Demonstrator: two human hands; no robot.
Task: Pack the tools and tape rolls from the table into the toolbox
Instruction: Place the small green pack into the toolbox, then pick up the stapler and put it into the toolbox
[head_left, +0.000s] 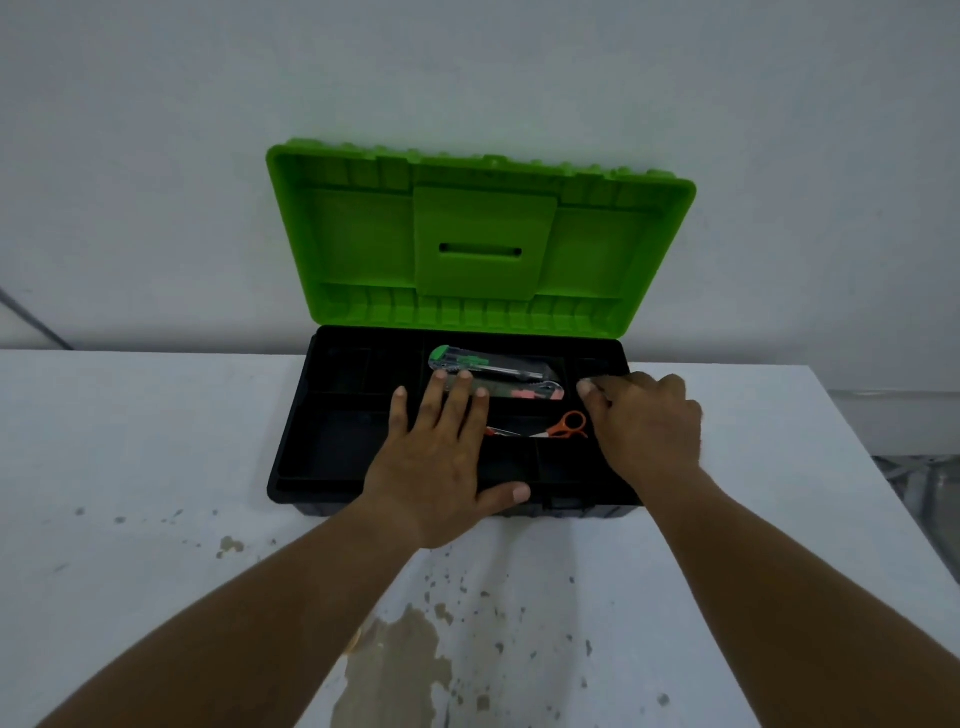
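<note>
From the head camera, a toolbox (322, 457) stands on a white counter (156, 441), close to the wall. Its green lid (483, 234) is open and stands up at the back. The black tray inside has several compartments.

In the long compartment at the back lie two cutters side by side: a green cutter (493, 366) further back and a pink cutter (524, 391) just in front of it. In the next compartment toward the person lie small scissors (550, 428) with orange handles; their blades point left.

The left hand (441, 462) lies flat over the middle of the tray, fingers (457, 395) spread and straight. The fingertips touch or cover the left ends of the cutters, and the thumb reaches over the front edge of the toolbox. It grips nothing.

The right hand (644, 421) is at the right side of the tray, its fingers curled inward near the back right compartment. I cannot tell if it has something in it.

The counter has brown stains near the person.
</note>
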